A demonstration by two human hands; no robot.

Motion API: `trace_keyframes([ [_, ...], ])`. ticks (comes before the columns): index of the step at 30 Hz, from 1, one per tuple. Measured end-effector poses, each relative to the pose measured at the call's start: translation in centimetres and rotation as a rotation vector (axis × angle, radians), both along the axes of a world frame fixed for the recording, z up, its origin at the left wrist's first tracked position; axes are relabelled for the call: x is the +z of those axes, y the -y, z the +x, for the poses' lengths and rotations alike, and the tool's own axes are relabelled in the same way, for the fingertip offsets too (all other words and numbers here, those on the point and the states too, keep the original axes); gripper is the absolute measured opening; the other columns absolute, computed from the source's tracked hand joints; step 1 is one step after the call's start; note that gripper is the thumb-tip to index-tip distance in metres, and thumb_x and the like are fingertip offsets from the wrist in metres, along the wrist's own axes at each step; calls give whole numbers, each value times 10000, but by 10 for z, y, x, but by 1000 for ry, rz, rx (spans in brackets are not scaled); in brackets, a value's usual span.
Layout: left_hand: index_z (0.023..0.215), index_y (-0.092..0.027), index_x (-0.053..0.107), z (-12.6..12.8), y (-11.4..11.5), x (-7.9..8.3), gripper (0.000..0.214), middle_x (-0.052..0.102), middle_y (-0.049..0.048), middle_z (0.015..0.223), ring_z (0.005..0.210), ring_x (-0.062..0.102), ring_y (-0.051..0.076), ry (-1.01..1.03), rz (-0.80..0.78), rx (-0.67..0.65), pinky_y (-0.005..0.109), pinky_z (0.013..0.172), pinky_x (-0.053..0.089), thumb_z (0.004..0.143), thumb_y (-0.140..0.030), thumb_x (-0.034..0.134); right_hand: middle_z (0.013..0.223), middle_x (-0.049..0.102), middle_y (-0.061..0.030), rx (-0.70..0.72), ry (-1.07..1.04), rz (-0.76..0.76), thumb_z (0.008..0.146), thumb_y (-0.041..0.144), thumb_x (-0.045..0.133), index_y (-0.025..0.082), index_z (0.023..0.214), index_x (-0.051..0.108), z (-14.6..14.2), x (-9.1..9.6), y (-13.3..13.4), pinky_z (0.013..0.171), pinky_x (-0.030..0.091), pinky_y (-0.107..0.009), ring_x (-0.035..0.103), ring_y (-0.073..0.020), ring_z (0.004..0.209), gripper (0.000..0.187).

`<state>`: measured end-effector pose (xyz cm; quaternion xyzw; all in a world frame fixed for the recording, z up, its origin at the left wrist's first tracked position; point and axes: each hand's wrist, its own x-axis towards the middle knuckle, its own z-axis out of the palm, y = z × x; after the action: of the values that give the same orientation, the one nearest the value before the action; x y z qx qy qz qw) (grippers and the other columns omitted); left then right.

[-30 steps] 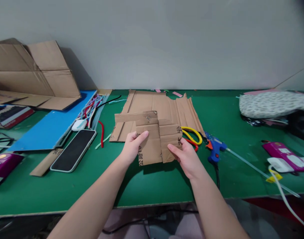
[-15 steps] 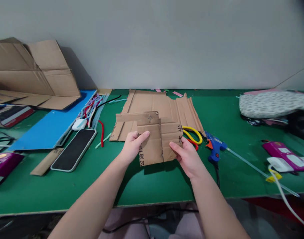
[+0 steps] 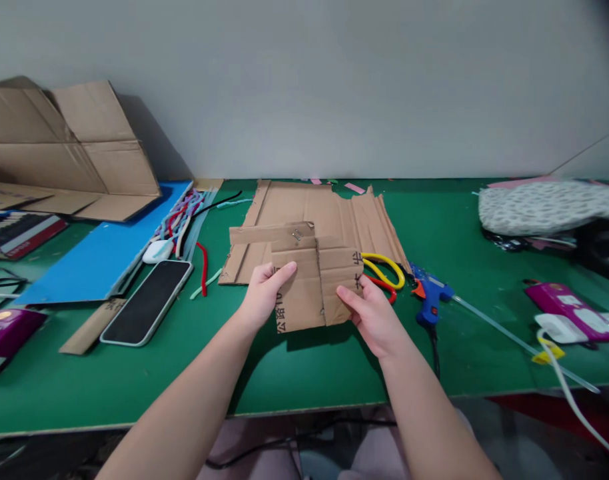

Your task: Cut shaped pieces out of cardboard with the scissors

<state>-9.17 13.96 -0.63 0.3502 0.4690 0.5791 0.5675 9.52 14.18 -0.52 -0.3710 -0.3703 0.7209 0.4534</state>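
Observation:
Between my hands, above the green table, is a small piece of brown cardboard (image 3: 298,293) made of overlapping parts, with black printed characters at its left and right edges. My left hand (image 3: 264,293) grips its left edge, thumb on top. On the right edge, my right hand (image 3: 372,312) pinches it the same way. A narrow strip juts left from its upper part, where metal staples show. Behind it a larger torn cardboard sheet (image 3: 294,200) lies flat. Scissors with yellow and red handles (image 3: 392,272) lie just beyond my right hand, their blades hidden.
A blue glue gun (image 3: 431,293) with a clear glue stick lies to the right. At left are a phone (image 3: 147,303), a blue board (image 3: 104,247), pipe cleaners (image 3: 184,213) and folded cardboard (image 3: 84,143). Purple packs (image 3: 574,310) lie at the far right and left.
The held cardboard and both hands have shifted very slightly left in view. Both hands keep their grip; the things on the table stay as they were.

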Motion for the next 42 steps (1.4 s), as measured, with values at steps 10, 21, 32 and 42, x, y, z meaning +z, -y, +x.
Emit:
trace_keyframes([
  [10, 725, -159, 702, 1, 0, 0, 243, 687, 15, 618, 545, 631, 155, -8, 0, 15, 260, 566, 508, 705, -401, 721, 1139, 691, -32, -31, -5, -28, 719, 270, 730, 254, 1054, 614, -3, 4, 0, 903, 506, -415, 644, -239, 1041, 355],
  [21, 734, -152, 703, -1, 1, 2, 262, 685, 15, 626, 598, 650, 166, -15, 3, -5, 265, 604, 510, 688, -409, 732, 1184, 667, -43, -37, -2, -27, 701, 276, 738, 251, 1125, 590, -3, 5, 0, 911, 505, -410, 619, -241, 1086, 450],
  [32, 738, -149, 699, 1, 0, 2, 285, 693, 21, 634, 592, 656, 169, -16, -18, -6, 270, 602, 510, 665, -421, 743, 1183, 668, -56, -28, -3, -4, 714, 267, 727, 242, 1157, 582, -3, 7, 0, 878, 524, -388, 632, -231, 1061, 467],
  [42, 869, -173, 691, -6, -2, 12, 281, 735, 29, 767, 659, 686, 193, 64, 81, 152, 306, 659, 541, 645, -325, 766, 1111, 669, -96, -150, 665, 368, 723, 354, 696, 219, 1235, 554, 7, -13, -11, 867, 520, -444, 633, -270, 1021, 548],
])
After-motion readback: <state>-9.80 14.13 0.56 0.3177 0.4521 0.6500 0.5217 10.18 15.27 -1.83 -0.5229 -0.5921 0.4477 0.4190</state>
